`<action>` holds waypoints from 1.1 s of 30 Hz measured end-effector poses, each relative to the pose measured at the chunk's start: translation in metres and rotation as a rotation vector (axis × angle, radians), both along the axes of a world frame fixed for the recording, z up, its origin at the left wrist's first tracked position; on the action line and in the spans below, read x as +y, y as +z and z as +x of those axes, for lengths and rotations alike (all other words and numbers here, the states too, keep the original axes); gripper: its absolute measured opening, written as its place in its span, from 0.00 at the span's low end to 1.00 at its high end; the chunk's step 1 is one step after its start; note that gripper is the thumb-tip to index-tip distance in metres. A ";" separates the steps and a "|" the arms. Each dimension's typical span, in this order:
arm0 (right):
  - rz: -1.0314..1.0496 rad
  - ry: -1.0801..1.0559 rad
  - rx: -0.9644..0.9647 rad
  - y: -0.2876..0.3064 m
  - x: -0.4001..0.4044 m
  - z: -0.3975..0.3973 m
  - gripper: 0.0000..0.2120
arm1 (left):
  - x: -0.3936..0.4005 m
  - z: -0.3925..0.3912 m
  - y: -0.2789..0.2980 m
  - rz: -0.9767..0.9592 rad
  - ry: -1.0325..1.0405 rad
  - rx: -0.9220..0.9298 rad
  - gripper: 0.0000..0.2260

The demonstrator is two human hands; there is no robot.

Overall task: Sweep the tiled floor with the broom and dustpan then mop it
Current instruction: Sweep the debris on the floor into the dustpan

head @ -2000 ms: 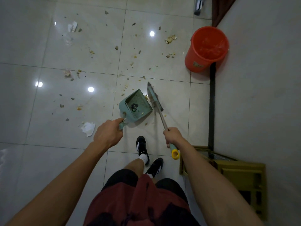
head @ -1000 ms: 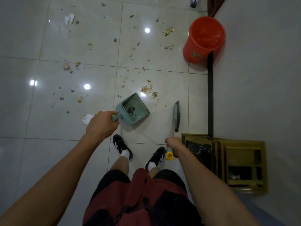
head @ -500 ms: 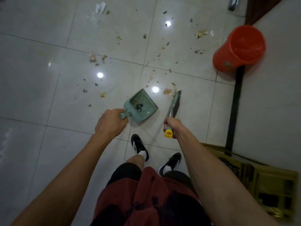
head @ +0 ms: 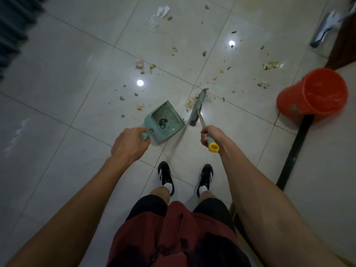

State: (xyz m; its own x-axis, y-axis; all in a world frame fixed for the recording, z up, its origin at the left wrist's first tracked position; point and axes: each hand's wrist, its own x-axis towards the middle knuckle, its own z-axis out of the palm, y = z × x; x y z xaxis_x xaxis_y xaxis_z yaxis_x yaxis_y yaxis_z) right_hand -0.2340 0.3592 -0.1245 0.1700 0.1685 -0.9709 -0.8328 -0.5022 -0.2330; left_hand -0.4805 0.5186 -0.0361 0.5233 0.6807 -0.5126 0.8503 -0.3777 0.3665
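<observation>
My left hand (head: 129,143) grips the handle of a teal dustpan (head: 165,121) that sits low over the tiled floor (head: 57,78), a bit of dark dirt inside it. My right hand (head: 210,134) grips the shaft of a short broom (head: 196,107) just above its yellow end cap. The broom head lies just right of the pan's open edge, beside a small heap of crumbs (head: 191,102). More crumbs and paper scraps (head: 163,11) are scattered over the tiles farther ahead.
An orange bucket (head: 312,93) stands at the right by a black floor strip (head: 294,149). A grey mop head (head: 325,27) lies at the top right near a dark wooden door edge. My two feet in black shoes (head: 166,175) stand just behind the dustpan.
The view swung left, so the bucket sits farther right and the wooden rack is out of sight. Broom head and dustpan have come closer together by the crumb heap.
</observation>
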 end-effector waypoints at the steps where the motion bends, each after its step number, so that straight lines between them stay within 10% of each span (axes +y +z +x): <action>1: 0.010 0.009 0.004 0.001 -0.001 0.004 0.05 | -0.005 0.000 0.002 0.008 0.015 0.001 0.12; 18: 0.130 0.495 -0.011 0.049 -0.052 0.021 0.07 | -0.129 -0.029 0.035 0.111 0.474 0.027 0.07; 33: 0.127 1.017 0.025 0.047 0.043 -0.117 0.05 | -0.170 -0.173 0.022 0.022 0.941 0.090 0.05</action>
State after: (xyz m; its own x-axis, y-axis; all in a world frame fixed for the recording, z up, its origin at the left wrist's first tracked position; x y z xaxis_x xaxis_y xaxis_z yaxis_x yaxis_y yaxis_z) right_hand -0.3514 0.4019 -0.0774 -0.1302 0.3235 -0.9372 -0.0320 -0.9462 -0.3221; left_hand -0.6530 0.3486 -0.0144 -0.2866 0.8135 -0.5061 0.8343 0.4716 0.2856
